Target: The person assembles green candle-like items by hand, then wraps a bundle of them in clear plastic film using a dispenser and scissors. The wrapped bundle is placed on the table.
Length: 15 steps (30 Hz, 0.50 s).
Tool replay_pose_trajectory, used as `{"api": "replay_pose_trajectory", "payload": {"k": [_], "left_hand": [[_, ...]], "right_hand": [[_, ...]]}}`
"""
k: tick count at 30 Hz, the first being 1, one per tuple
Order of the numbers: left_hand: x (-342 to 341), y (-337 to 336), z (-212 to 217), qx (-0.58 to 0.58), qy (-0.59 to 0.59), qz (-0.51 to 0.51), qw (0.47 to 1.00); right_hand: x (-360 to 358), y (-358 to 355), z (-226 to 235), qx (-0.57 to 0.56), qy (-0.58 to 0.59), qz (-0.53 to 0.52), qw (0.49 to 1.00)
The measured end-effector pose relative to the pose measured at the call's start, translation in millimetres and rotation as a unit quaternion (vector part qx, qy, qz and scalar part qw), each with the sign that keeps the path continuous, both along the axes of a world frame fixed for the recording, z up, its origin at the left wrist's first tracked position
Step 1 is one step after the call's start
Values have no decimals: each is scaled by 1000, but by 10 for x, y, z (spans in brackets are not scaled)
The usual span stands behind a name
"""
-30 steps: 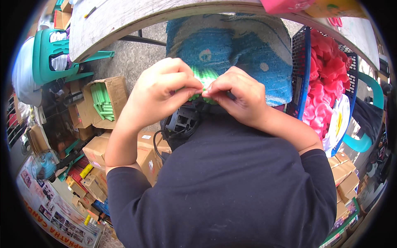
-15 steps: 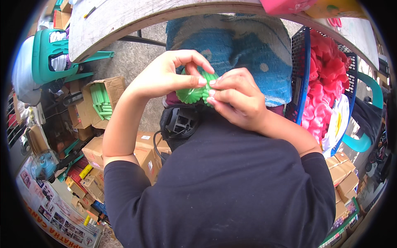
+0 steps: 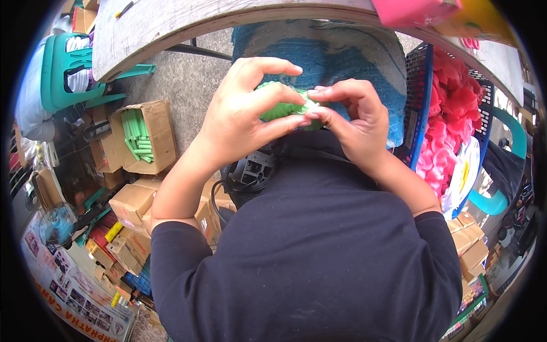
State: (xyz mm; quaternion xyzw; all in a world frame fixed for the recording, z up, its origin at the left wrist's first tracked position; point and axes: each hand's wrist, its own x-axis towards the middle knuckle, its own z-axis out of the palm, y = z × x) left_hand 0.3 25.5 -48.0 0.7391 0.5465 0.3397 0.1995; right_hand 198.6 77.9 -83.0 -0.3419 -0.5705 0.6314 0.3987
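Note:
Over my lap, a light-green ribbed piece [image 3: 278,112] sits between my two hands; its scalloped edge is mostly covered by fingers. My left hand [image 3: 236,114] grips it between thumb and a bent finger, while another finger reaches out above it without touching. From the other side, my right hand [image 3: 364,117] pinches the piece's right end between thumb and fingertips. Both hands' fingertips nearly meet there. What exactly lies under the fingertips is hidden.
A whitish table [image 3: 165,43] edges the top. On the right stands a blue basket [image 3: 420,94] of pink petal-like pieces [image 3: 450,108]. A carton [image 3: 162,134] holding green sticks [image 3: 137,137] is at left, near a teal chair [image 3: 54,74]. A blue cloth [image 3: 319,45] lies beyond my hands.
Both hands have shifted slightly right with the green piece, which has turned so less of its scalloped edge shows. My left hand's upper finger has lifted and straightened.

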Motion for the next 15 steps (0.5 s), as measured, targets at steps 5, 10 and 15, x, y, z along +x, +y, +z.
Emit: {"api": "replay_pose_trajectory", "payload": {"k": [5, 10, 15], "left_hand": [[27, 11, 3, 60, 61, 1, 996], [50, 36, 30, 93, 117, -4, 989], [42, 44, -23, 117, 141, -13, 983]], "right_hand": [[88, 159, -87, 197, -66, 59, 976], [104, 173, -102, 287, -89, 54, 952], [108, 148, -4, 353, -112, 41, 928]]}}
